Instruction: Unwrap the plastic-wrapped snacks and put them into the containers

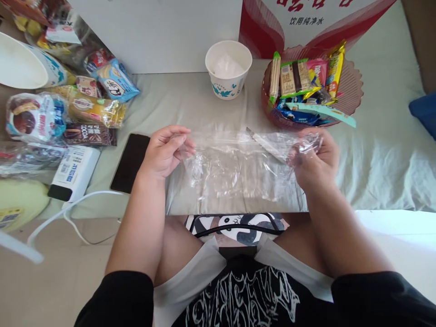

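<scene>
A crinkled clear plastic bag is stretched between my hands above the cloth near its front edge. My left hand pinches its upper left corner between thumb and fingers. At the other end, my right hand is closed on the bunched plastic. A narrow, pale strip with a dark slanted tip, like a blade, slopes from the right hand across the bag; whether it lies inside or behind the plastic I cannot tell. Behind the bag stands a white paper bowl with a leaf print and something whitish in it.
A pink ribbed basket holds several wrapped snacks at the back right. To the left lie a black phone, a white power bank with a cable, and packaged snacks. A large white and red box stands behind.
</scene>
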Demonstrator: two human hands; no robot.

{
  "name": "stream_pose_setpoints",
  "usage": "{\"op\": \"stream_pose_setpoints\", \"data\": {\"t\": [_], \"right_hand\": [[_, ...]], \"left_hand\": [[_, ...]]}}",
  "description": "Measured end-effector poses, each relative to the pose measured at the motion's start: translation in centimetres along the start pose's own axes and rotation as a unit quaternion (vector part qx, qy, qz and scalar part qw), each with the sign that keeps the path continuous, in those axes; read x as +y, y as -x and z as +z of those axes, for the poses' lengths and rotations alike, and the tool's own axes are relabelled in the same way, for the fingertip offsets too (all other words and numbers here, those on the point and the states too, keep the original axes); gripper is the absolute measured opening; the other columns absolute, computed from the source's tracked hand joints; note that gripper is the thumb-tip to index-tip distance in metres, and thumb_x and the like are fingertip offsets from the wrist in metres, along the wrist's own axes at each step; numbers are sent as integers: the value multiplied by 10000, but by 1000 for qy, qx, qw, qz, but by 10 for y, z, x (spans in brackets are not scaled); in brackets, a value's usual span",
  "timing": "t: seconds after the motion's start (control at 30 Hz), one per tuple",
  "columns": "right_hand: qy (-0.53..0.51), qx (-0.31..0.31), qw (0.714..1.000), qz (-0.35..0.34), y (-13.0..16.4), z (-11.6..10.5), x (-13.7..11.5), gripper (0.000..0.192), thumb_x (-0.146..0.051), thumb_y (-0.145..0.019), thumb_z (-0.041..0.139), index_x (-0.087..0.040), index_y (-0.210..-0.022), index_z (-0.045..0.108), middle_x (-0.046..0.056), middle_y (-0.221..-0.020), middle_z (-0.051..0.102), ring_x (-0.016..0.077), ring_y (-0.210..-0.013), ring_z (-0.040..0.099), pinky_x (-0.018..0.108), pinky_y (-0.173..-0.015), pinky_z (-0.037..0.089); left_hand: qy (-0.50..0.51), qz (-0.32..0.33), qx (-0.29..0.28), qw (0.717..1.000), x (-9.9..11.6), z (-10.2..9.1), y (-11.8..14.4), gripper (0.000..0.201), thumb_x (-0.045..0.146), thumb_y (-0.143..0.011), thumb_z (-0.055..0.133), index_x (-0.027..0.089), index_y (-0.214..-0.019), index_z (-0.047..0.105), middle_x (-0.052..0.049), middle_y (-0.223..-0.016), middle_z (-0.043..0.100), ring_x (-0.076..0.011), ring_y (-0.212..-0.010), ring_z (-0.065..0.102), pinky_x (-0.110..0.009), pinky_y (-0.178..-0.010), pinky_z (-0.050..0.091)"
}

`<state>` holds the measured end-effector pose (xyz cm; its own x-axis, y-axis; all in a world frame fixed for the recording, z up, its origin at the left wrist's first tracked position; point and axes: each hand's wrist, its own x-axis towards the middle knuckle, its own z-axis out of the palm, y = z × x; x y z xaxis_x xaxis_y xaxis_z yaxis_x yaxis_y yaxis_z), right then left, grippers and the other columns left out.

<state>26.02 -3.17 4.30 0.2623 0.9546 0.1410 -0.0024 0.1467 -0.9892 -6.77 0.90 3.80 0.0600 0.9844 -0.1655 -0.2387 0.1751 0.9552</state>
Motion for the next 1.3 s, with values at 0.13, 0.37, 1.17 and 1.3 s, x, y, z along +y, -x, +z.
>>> {"op": "stream_pose_setpoints", "data": {"t": [0.13,0.37,1.17,1.3], "right_hand": [[-56,-11,998,16,-3,1,3,291,-486,-805,825,-288,-900,634,-94,-522,500,91,-385,426,218,-373,298],[-110,-38,990,74,-6,-1,1,341,-446,-733,821,-282,-808,531,-62,-545,518,106,-389,379,257,-387,284],[-84,-12,989,122,-12,1,12,439,-501,-691,833,-296,-919,520,-84,-568,511,100,-396,380,264,-402,306],[-75,7,993,92,-11,4,8,412,-496,-708,811,-292,-901,511,-78,-560,494,95,-394,346,264,-389,267]], "left_hand": [[18,-11,-3,1000,1,3,-2,123,195,-818,759,218,-711,704,19,-646,747,-106,-489,680,-191,-487,538],[50,-17,0,999,3,2,-4,202,259,-747,822,215,-678,638,6,-680,764,-142,-484,674,-239,-471,532],[-8,-129,-168,977,8,-2,7,505,136,-638,929,220,-1087,715,-79,-977,814,-238,-802,814,-276,-633,644],[24,-40,-75,996,3,-1,3,309,358,-698,928,197,-815,692,-40,-757,783,-191,-620,767,-249,-538,588]]}}
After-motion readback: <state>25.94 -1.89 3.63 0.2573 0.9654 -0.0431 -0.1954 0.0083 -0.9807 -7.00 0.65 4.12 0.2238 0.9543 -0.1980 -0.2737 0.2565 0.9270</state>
